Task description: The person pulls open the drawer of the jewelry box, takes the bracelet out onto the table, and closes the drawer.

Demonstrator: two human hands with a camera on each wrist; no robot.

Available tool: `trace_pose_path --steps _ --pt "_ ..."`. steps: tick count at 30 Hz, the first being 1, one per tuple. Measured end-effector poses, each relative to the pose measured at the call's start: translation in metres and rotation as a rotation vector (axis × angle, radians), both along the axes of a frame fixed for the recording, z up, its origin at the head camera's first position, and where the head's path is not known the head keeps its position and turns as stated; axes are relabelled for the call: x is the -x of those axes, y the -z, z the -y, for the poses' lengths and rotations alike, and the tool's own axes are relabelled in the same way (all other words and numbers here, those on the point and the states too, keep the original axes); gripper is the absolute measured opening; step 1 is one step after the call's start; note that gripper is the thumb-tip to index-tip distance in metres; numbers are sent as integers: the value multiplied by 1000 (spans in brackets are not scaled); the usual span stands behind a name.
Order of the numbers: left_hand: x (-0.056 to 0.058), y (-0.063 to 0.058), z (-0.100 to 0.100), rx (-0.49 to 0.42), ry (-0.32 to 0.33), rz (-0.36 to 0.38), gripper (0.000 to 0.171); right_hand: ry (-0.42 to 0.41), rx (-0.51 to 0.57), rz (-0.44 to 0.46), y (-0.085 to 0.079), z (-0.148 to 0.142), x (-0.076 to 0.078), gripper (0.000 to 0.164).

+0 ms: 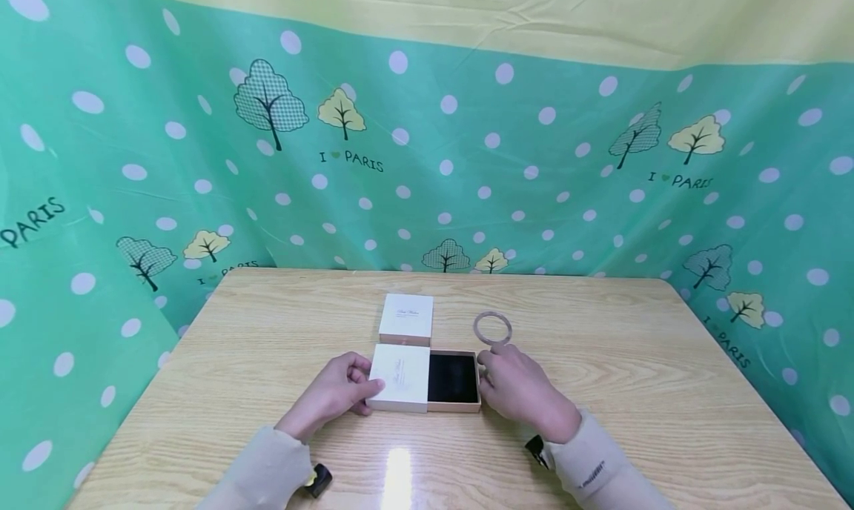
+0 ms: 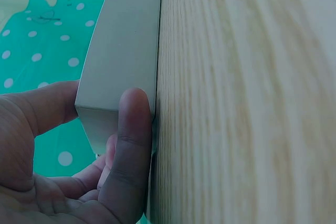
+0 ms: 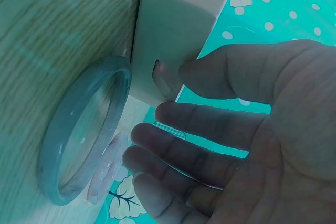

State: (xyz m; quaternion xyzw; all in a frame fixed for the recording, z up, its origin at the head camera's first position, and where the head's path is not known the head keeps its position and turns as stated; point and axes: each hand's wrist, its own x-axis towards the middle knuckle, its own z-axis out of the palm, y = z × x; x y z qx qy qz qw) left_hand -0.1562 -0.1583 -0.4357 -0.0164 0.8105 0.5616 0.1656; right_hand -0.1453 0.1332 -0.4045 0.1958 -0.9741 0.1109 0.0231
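A white gift box (image 1: 399,373) lies on the table, its drawer (image 1: 454,407) slid partly out to the right and showing a black lining. My left hand (image 1: 333,388) grips the outer end of the sleeve, thumb and fingers on opposite sides. At the drawer's right end is my right hand (image 1: 523,388); the right wrist view shows its fingers loosely bent and holding nothing, the thumb close by the box edge. A small ribbon tab (image 3: 161,80) sticks out of that end. Just beyond the right hand lies a greyish bangle (image 1: 492,315), with a paler ring-like shape (image 3: 105,174) behind it.
A second white box (image 1: 406,316) with printed lettering stands directly behind the first. The wooden table (image 1: 300,310) backs onto a green dotted cloth (image 1: 427,161), which also hangs at both sides. Dark wrist straps (image 1: 320,480) sit by the sleeves.
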Motion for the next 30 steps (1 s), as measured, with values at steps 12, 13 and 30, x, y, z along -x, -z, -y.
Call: trace_pose_path --steps 12,13,30 --pt "0 0 1 6 1 -3 38 7 6 1 1 1 -1 7" --pt "0 0 0 7 1 -2 38 8 4 0 1 1 -1 7" --pt "0 -1 1 -12 11 -7 38 13 9 10 0 3 -1 9"
